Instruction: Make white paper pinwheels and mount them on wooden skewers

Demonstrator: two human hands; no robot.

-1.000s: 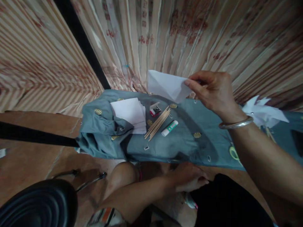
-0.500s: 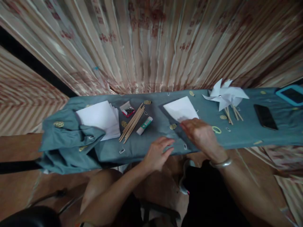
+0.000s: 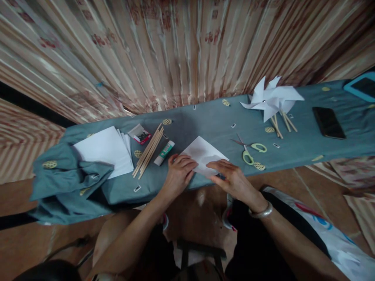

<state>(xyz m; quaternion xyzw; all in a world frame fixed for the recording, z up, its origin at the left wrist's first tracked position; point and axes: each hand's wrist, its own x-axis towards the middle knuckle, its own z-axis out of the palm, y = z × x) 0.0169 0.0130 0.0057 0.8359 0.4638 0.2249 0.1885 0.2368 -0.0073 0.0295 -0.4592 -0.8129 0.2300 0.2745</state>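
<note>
A square white sheet of paper (image 3: 203, 150) lies turned like a diamond at the table's near edge. My left hand (image 3: 179, 171) grips its left corner, the fingers bent over the top. At the right corner, my right hand (image 3: 230, 177) has the sheet between thumb and fingers. Parts of the near edge are hidden beneath both hands. To the right of the paper, green-handled scissors (image 3: 247, 150) rest with their blades apart. A glue stick (image 3: 164, 153) lies just left of my left hand.
Further left are wooden sticks (image 3: 149, 151), a small box of pins (image 3: 140, 134) and stacked white paper (image 3: 102, 150). Paper pinwheels (image 3: 269, 97) on sticks, a black phone (image 3: 328, 122) and a blue-framed device (image 3: 361, 86) occupy the right side. A curtain (image 3: 175, 58) hangs behind the table.
The paper has come nearer to me and to the left with my right hand. My left hand has moved onto its left corner. The scissors, largely covered before, now show fully.
</note>
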